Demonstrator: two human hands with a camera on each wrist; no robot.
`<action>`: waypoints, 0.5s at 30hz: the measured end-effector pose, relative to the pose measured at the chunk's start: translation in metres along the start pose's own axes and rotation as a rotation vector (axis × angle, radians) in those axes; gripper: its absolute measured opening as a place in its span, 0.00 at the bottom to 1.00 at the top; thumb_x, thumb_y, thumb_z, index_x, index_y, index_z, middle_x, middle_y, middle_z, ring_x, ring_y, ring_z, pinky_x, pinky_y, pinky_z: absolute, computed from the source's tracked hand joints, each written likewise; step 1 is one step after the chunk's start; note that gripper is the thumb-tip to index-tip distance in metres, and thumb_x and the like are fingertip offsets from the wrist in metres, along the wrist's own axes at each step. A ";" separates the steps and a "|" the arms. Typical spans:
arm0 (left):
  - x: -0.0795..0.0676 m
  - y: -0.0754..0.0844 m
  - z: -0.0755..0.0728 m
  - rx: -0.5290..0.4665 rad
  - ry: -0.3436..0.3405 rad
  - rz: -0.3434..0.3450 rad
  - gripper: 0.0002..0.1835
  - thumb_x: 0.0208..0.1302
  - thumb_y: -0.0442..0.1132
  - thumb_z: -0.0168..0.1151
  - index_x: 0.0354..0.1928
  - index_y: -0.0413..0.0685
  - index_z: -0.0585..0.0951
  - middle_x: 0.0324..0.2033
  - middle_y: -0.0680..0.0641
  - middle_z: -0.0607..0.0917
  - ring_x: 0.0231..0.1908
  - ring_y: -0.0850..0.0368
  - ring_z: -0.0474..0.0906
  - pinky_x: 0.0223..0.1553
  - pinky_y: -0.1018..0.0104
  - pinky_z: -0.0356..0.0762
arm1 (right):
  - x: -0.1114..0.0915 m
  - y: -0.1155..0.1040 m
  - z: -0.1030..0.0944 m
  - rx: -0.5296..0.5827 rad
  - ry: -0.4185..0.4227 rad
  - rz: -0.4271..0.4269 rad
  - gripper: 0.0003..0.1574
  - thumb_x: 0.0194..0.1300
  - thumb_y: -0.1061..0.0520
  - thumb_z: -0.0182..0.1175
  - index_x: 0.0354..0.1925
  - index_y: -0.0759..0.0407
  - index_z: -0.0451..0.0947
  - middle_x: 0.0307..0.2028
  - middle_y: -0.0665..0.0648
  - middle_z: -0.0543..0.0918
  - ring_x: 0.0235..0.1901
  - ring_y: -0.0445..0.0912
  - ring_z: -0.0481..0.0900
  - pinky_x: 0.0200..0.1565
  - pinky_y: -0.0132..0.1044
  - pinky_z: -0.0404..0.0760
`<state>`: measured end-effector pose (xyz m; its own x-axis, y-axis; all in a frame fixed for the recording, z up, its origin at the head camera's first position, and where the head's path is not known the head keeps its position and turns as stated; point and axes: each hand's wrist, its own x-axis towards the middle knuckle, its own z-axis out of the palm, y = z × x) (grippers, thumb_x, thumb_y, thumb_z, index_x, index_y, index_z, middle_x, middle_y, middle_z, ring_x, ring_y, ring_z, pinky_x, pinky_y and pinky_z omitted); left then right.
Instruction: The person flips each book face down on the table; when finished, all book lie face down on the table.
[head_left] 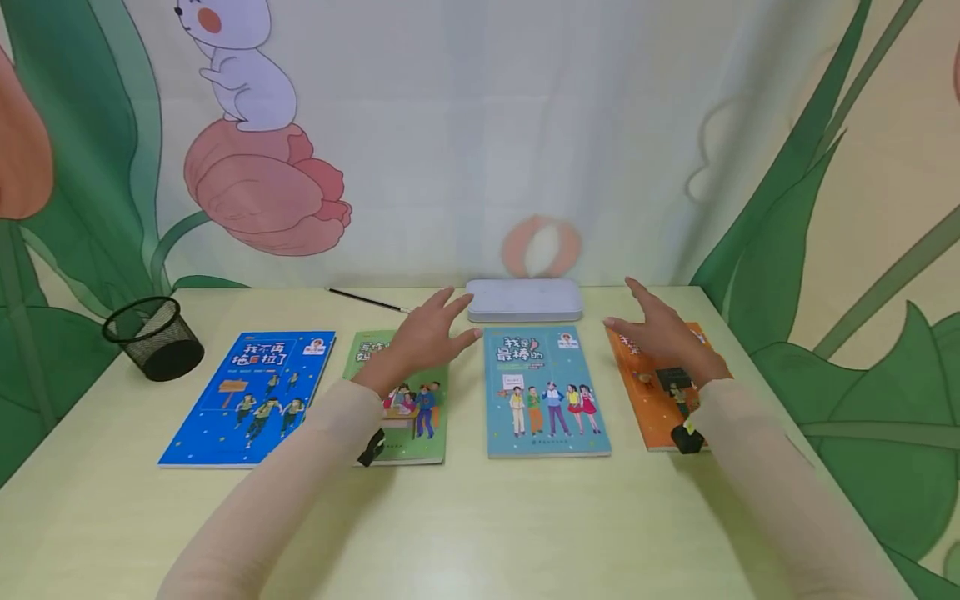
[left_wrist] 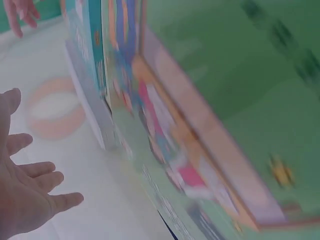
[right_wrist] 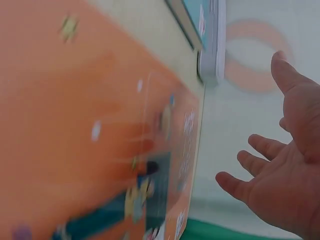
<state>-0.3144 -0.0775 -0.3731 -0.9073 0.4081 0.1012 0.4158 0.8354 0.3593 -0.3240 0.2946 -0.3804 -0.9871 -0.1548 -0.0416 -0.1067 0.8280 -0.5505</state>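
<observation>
My left hand hovers above the green book, its fingers spread and holding nothing. Over on the right, my right hand is raised above the orange book, fingers also apart and without anything in them. Between the hands lies a light-blue book with cartoon children on its cover. A dark-blue book lies farthest left. In the left wrist view the green cover is close and blurred beside the spread fingers. The orange cover fills much of the right wrist view.
A white case stands at the table's back edge, behind the light-blue book. Left of it lies a thin black pen or brush, its tip near my left hand. A black mesh pen holder leans at the far left. A printed curtain hangs behind.
</observation>
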 end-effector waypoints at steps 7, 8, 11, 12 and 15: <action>0.011 0.028 0.013 0.002 -0.058 0.110 0.34 0.72 0.58 0.55 0.76 0.60 0.63 0.78 0.41 0.56 0.77 0.41 0.54 0.72 0.41 0.62 | -0.011 0.035 -0.017 0.002 -0.006 0.045 0.62 0.70 0.32 0.56 0.80 0.56 0.32 0.76 0.75 0.48 0.72 0.74 0.52 0.67 0.72 0.59; 0.014 0.032 0.015 0.007 -0.065 0.121 0.33 0.71 0.58 0.56 0.75 0.61 0.64 0.78 0.42 0.56 0.77 0.42 0.54 0.72 0.42 0.62 | -0.013 0.039 -0.019 0.017 -0.012 0.053 0.63 0.69 0.32 0.56 0.80 0.56 0.31 0.76 0.75 0.48 0.72 0.75 0.52 0.67 0.72 0.61; 0.019 0.048 0.020 0.017 -0.077 0.149 0.32 0.71 0.58 0.57 0.75 0.62 0.66 0.77 0.43 0.58 0.76 0.44 0.56 0.71 0.43 0.64 | -0.018 0.046 -0.024 0.059 -0.036 0.073 0.63 0.69 0.32 0.56 0.80 0.54 0.30 0.76 0.75 0.47 0.71 0.75 0.55 0.65 0.71 0.65; 0.020 0.053 0.021 0.022 -0.078 0.161 0.32 0.71 0.58 0.57 0.74 0.62 0.66 0.77 0.43 0.58 0.76 0.44 0.57 0.71 0.43 0.65 | -0.020 0.048 -0.026 0.067 -0.043 0.080 0.63 0.69 0.33 0.56 0.80 0.54 0.30 0.76 0.76 0.48 0.71 0.75 0.55 0.64 0.70 0.67; 0.024 0.068 0.025 0.030 -0.085 0.211 0.32 0.71 0.58 0.57 0.74 0.62 0.67 0.77 0.43 0.60 0.75 0.44 0.59 0.70 0.44 0.66 | -0.022 0.053 -0.030 0.057 -0.048 0.080 0.61 0.71 0.37 0.57 0.80 0.57 0.31 0.75 0.76 0.49 0.70 0.76 0.56 0.62 0.70 0.68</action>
<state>-0.3061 -0.0013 -0.3695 -0.7922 0.6032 0.0925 0.5985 0.7385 0.3107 -0.3117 0.3582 -0.3835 -0.9852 -0.1156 -0.1264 -0.0190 0.8071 -0.5902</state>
